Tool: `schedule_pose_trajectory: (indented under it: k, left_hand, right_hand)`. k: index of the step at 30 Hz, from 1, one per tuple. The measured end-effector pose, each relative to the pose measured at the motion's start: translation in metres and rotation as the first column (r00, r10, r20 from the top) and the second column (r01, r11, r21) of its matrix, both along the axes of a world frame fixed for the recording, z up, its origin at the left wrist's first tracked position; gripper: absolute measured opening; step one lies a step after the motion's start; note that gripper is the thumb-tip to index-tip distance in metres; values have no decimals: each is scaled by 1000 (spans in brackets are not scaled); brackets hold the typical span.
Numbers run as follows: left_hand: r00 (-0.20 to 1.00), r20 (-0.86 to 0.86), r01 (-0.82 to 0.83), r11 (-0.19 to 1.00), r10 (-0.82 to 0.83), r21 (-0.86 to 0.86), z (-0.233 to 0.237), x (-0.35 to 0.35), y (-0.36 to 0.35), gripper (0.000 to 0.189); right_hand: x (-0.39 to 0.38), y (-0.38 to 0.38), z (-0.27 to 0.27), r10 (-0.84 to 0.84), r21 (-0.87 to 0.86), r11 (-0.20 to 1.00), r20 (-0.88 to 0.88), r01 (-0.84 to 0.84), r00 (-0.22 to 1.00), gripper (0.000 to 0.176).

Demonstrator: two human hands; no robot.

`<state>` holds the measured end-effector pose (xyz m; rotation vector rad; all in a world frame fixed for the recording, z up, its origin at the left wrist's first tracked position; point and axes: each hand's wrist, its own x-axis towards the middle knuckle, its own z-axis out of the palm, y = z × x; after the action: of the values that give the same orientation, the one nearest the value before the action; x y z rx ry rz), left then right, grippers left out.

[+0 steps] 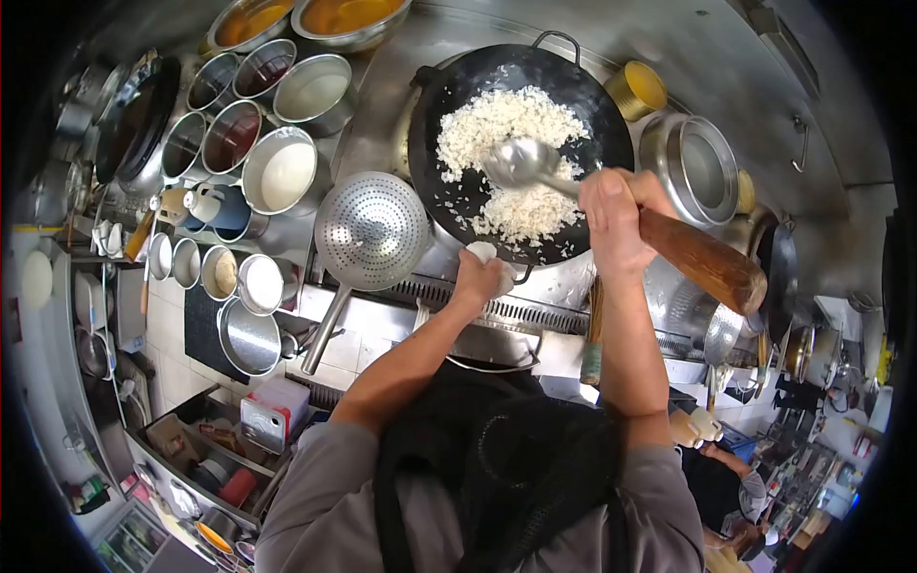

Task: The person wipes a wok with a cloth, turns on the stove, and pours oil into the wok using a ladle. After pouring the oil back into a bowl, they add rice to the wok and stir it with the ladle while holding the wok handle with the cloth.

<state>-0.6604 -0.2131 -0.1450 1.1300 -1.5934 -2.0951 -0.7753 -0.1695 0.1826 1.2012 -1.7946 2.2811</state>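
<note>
White rice (511,119) lies spread in a large black wok (435,105), with loose grains scattered around its sides. My right hand (621,220) is closed around the wooden-handled ladle (521,162), whose metal bowl rests over the middle of the rice. At the wok's near rim, my left hand (480,277) grips a white cloth (482,251) beside the near loop handle. Left of the wok sits a perforated strainer (373,229), its handle pointing toward me.
Metal containers with white powder (287,175) and dark red contents (232,134) stand at the left. Behind the wok's right side are a yellow-filled can (647,86) and a round metal pot (705,167). Another person (721,477) is at the lower right.
</note>
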Motion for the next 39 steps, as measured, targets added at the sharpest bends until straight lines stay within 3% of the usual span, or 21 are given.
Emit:
schedule_pose_trajectory:
  k: [3,5,7,9,12,14,15,16,17,20,21,23,25,27,28,29,32,33,35,37,39]
  left_hand:
    - [995,-104,24,985,-6,172,67,6,-7,13]
    - [999,-45,-26,997,30,71,56,-3,-8,10]
    - [995,-76,-60,996,65,64,41,3,1,13]
    - [999,-30,48,995,-45,87,23,0,-3,16]
    - [998,-42,-41,998,43,42,30,4,0,15]
    - [999,-26,-34,998,35,59,35,3,-3,14]
    - [1000,-19,-18,997,19,75,39,4,-3,14]
    - [997,-40,-75,986,70,-151,46,5,0,15]
    - [995,-62,-84,983,75,-163,44,-6,-8,15]
    - [1000,27,4,1000,-3,-9,44,5,-3,14]
    - [1000,11,8,1000,-7,-21,49,2,-6,14]
    - [1000,5,-1,996,1,89,52,3,-7,15]
    - [998,-63,-21,997,26,76,30,3,-5,16]
    - [996,-75,59,993,-51,106,31,6,-7,16]
    - [999,-41,14,999,-12,51,33,6,-5,14]
    - [999,-38,20,999,-18,51,37,6,-4,14]
    - [994,-108,-13,992,26,123,28,10,-2,13]
    - [998,-54,-24,1000,25,21,25,6,-2,13]
    - [1000,1,-24,996,24,-85,46,7,-5,14]
    - [982,-99,180,953,-160,243,109,11,-16,34]
    - [990,-109,107,981,-91,160,87,12,-9,30]
  right_hand:
    - [-18,-15,-53,-133,115,985,23,129,991,34]
    - [-31,4,-49,-138,185,971,-74,149,988,37]
    - [-32,15,-29,48,261,964,-11,-43,999,34]
    - [-44,-5,-10,134,-2,991,195,-136,972,29]
    - [-61,-22,5,225,-199,960,111,-200,968,28]
    - [-66,-31,-24,112,-392,917,62,-79,992,29]
    - [-63,-28,-55,-46,-200,978,32,52,998,29]
    - [-53,-10,-69,25,-180,984,108,-5,994,30]
    - [-45,5,-70,107,-172,982,168,-78,980,30]
    - [-26,22,-44,8,44,999,45,-10,999,32]
    - [-34,12,-39,90,-118,991,172,-70,981,33]
    - [-41,-2,-4,62,-148,989,233,-28,971,33]
    - [-50,-15,-3,15,-143,990,175,10,984,31]
    - [-45,-32,-23,30,-316,948,-16,-34,999,29]
    - [-34,-32,-39,-56,-185,981,-3,55,998,29]
    - [-26,-26,-63,147,-264,958,110,-113,983,31]
    - [9,15,-64,84,34,996,-121,-80,989,33]
    - [12,20,-53,148,63,988,-165,-139,975,34]
    - [12,17,-25,40,247,969,-173,4,984,36]
    - [21,17,-2,2,213,976,-242,52,970,36]
    - [45,38,11,88,314,949,-281,5,956,31]
